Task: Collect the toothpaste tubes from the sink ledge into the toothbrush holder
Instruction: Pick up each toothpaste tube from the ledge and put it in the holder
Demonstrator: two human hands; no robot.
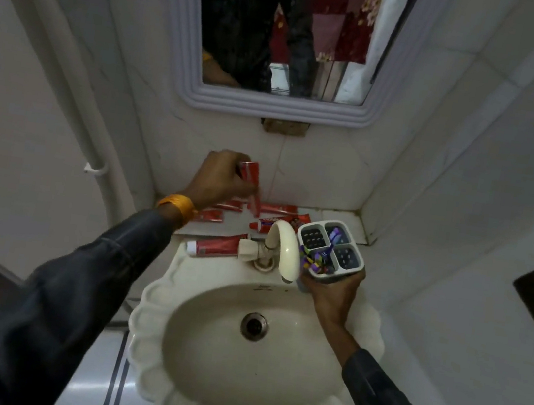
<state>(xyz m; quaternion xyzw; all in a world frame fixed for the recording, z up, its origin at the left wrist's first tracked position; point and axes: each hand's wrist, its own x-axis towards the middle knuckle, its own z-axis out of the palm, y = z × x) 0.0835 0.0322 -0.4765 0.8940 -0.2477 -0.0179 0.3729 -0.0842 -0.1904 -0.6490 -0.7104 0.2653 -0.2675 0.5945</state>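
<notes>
My left hand point(218, 179) holds a red toothpaste tube point(251, 184) upright above the ledge behind the sink. Several more red tubes lie on the ledge point(333, 215): one near the tap base point(215, 246), one behind the spout point(273, 221), others partly hidden under my left hand. My right hand point(332, 290) grips a grey four-compartment toothbrush holder point(330, 250) from below, to the right of the tap. A purple toothbrush point(317, 262) stands in its near compartments.
A cream tap point(283, 248) with a curved spout stands between the two hands. The scalloped cream basin point(247, 345) lies below. A framed mirror point(283, 38) hangs on the tiled wall above. A white pipe point(93, 148) runs down on the left.
</notes>
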